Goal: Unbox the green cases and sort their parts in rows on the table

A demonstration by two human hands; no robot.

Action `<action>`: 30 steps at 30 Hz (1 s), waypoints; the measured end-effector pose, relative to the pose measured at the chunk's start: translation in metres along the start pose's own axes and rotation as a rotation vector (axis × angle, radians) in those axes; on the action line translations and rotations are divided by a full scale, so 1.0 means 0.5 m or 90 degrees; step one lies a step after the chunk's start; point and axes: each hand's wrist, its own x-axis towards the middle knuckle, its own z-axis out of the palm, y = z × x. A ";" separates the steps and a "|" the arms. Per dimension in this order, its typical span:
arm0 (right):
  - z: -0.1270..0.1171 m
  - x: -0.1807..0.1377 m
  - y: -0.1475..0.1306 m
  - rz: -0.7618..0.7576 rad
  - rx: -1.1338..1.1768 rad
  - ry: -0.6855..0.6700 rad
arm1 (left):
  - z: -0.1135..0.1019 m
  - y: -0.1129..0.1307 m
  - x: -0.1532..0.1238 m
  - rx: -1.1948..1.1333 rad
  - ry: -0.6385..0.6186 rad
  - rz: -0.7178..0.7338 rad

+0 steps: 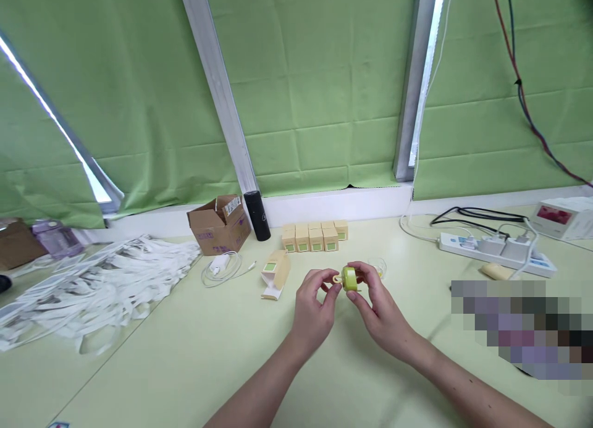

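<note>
- Head view: green fabric curtains (319, 94) fill the wall ahead of you.
- Below them spreads the smooth pale yellow-green table (185, 360).
- At your far left lies a loose heap of flat white straps (115, 286).
- To your right, a long white plastic power strip (498, 253) has chargers plugged in.
- Left of centre stands a brown cardboard box (220, 230), flaps raised, beside an upright black cylinder (257, 215).
- Your right hand (382, 314) grips a shiny yellow-green rounded item (350, 278) between thumb and fingers.
- Your left hand (315, 304) pinches the cream loop at that item's left end, so it sits between your two hands, above the table.
- Near the back edge, small tan cartons with green labels (316, 236) stand close together.
- Nearer your left hand, but apart from it, lies one opened tan carton (278, 268), its flap toward you.
</note>
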 end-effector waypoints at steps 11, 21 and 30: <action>0.007 -0.005 0.006 -0.005 0.015 -0.025 | 0.002 -0.012 -0.008 -0.017 -0.027 -0.021; 0.008 -0.004 0.016 -0.046 0.037 -0.038 | 0.005 -0.024 -0.014 -0.118 -0.051 -0.072; 0.010 -0.004 0.011 -0.034 0.069 -0.062 | 0.012 -0.029 -0.020 -0.168 -0.042 -0.091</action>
